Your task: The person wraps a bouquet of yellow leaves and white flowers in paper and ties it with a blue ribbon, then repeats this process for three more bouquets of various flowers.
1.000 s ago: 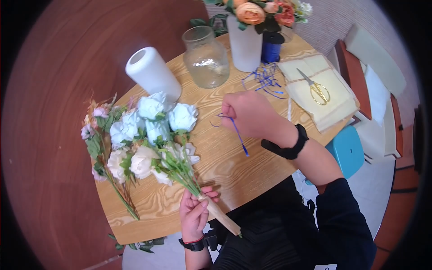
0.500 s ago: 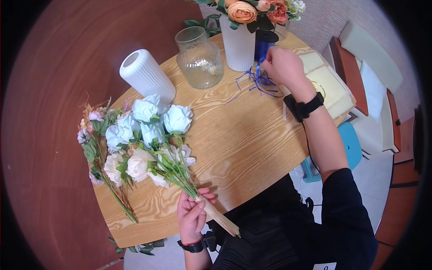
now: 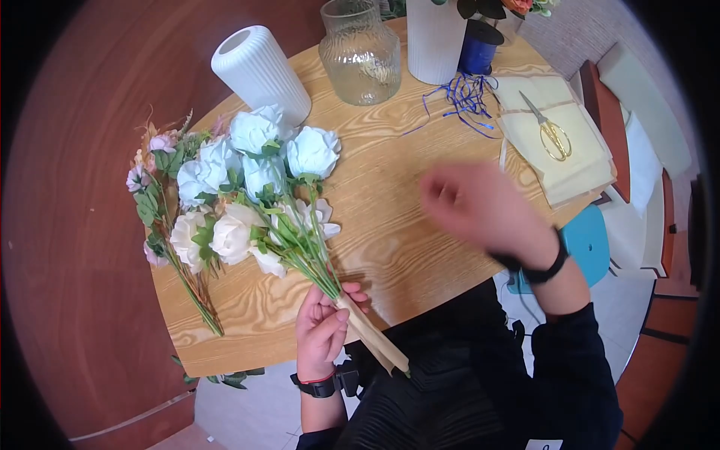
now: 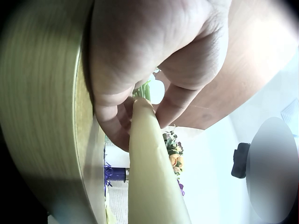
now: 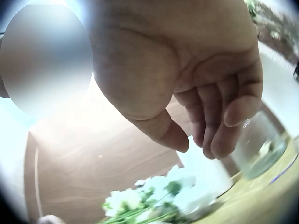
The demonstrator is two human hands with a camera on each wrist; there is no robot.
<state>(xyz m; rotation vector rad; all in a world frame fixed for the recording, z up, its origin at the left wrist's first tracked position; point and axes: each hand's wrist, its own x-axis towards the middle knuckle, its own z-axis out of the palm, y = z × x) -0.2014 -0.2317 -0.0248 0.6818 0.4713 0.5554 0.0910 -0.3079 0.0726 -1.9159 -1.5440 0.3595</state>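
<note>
My left hand (image 3: 321, 330) holds a bouquet by its stems at the table's front edge, thumb on top. Cream paper (image 3: 367, 334) wraps the stem ends, and in the left wrist view this wrap (image 4: 152, 172) runs out between thumb and fingers. Pale blue roses (image 3: 259, 131) and white flowers (image 3: 234, 232) of the bouquet spread over the tabletop. To the right, my right hand (image 3: 487, 210), blurred, hovers above the wood. The right wrist view shows its fingers (image 5: 226, 140) loosely bent, with nothing between them and the thumb.
Loose blue ribbon (image 3: 469, 97) lies before a blue spool (image 3: 480, 49). Gold-handled scissors (image 3: 555, 141) rest on stacked cream paper (image 3: 525, 187). A ribbed white vase (image 3: 262, 75), a glass vase (image 3: 360, 60) and another white vase (image 3: 435, 41) stand behind. More flower stems (image 3: 184, 274) lie left.
My right hand carried a short blue ribbon to the heap by the spool, let it go, and came back nearer, empty. My left hand keeps its hold on the bouquet. The head view has shifted.
</note>
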